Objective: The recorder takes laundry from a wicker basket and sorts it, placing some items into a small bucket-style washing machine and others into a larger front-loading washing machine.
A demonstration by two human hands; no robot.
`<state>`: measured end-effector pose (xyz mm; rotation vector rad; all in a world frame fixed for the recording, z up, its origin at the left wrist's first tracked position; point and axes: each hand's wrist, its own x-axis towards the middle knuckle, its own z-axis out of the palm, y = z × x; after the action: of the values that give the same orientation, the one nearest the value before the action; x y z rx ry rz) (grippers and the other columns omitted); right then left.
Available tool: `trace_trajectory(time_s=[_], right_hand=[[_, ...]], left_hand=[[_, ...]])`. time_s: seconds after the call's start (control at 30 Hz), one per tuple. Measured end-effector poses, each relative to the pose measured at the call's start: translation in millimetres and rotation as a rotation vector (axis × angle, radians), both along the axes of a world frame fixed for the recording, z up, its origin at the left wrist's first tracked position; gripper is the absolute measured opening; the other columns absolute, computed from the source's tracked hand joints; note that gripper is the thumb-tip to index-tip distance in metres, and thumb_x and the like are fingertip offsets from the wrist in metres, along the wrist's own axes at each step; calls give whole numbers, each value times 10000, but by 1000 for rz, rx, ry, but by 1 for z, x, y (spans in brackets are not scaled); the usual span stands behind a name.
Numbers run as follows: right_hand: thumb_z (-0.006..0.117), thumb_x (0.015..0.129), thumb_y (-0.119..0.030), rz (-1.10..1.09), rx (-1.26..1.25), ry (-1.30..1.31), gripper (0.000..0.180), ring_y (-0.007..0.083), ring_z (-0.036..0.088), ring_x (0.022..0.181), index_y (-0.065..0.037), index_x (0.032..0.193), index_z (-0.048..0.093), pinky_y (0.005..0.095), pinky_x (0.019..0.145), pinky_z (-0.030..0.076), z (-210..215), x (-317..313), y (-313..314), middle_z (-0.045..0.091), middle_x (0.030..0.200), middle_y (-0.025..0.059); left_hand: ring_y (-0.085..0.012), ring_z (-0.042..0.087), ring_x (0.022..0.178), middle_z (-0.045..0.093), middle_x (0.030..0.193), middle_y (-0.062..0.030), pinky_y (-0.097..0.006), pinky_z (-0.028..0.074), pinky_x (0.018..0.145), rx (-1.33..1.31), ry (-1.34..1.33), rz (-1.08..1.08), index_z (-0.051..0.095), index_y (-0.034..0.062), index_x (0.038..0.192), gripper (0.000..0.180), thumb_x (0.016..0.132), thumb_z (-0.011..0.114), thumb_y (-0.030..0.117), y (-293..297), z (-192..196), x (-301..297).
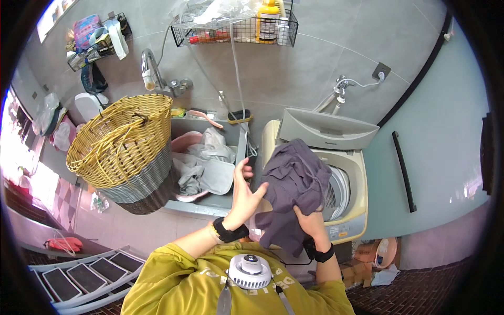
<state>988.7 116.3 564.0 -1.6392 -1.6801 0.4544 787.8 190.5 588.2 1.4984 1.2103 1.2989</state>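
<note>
Both hands are up at chest height with a dark purple-grey garment (295, 173) between them, bunched up top and hanging down toward the belly. Right hand (311, 222) has a grip on it, thumb pressed over the lower right part of the cloth. Left hand (244, 193) is open, fingers spread, thumb right by the garment's left edge; honestly can't tell if it's touching. Just past the right hand sits a cream top-load washing machine (359, 184), lid (326, 131) up, drum (340, 195) partly showing behind the cloth. Off to the left hand's left there's a grey sink (209, 210) with a pink basin (187, 140) and pale wet-looking laundry (190, 173) in it, then a tall wicker basket (137, 181) further left. Well beyond both hands, a wire shelf (236, 41) on the wall carries a yellow bottle (268, 23).
</note>
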Motion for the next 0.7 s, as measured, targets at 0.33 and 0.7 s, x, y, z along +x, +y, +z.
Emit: trace_trajectory(time_s=[0.33, 0.7], right_hand=[[705, 737, -324, 190, -81, -52, 378, 395, 604, 829, 10, 906, 647, 435, 704, 494, 1, -9, -4, 645, 885, 212], [714, 727, -447, 75, -261, -99, 542, 414, 609, 783, 82, 809, 634, 426, 689, 493, -16, -11, -9, 628, 792, 265]], left_hand=[[-71, 432, 395, 583, 734, -8, -207, 364, 357, -888, -304, -496, 580, 54, 878, 235, 927, 536, 279, 16, -63, -10], [-188, 567, 1081, 553, 1195, -117, -335, 448, 964, -925, -966, -956, 454, 1, 1233, 315, 919, 448, 24, 12, -79, -37]])
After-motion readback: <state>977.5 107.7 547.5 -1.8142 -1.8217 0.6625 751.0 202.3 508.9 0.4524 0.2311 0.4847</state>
